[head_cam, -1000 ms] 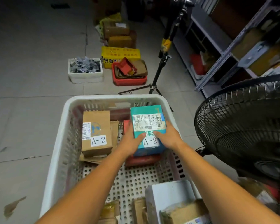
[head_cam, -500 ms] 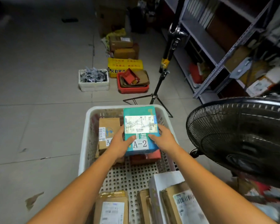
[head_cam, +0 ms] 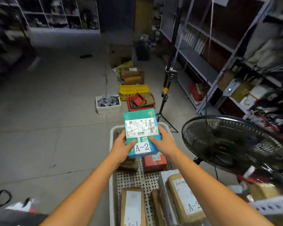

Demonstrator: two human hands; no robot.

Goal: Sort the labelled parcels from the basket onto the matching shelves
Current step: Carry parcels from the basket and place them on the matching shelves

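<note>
I hold a teal parcel (head_cam: 140, 129) marked A-2 with a white shipping label, lifted above the far end of the white perforated basket (head_cam: 112, 185). My left hand (head_cam: 122, 144) grips its left side and my right hand (head_cam: 163, 141) grips its right side. Under it in the basket lies a red box (head_cam: 155, 162) tagged A-1. Nearer to me lie a brown parcel (head_cam: 185, 199) marked A-2 and another brown parcel (head_cam: 132, 206). Metal shelves (head_cam: 219, 51) with boxes stand to the right.
A black floor fan (head_cam: 232, 144) stands close on the right of the basket. A tripod stand (head_cam: 167, 82) rises just beyond the basket. On the floor ahead are a white bin (head_cam: 108, 103), a red tray (head_cam: 140, 101), a yellow box (head_cam: 134, 91) and cardboard boxes.
Both hands have lifted the teal A-2 parcel up out of the basket. My view has risen and pulled back, showing more of the room and shelves.
</note>
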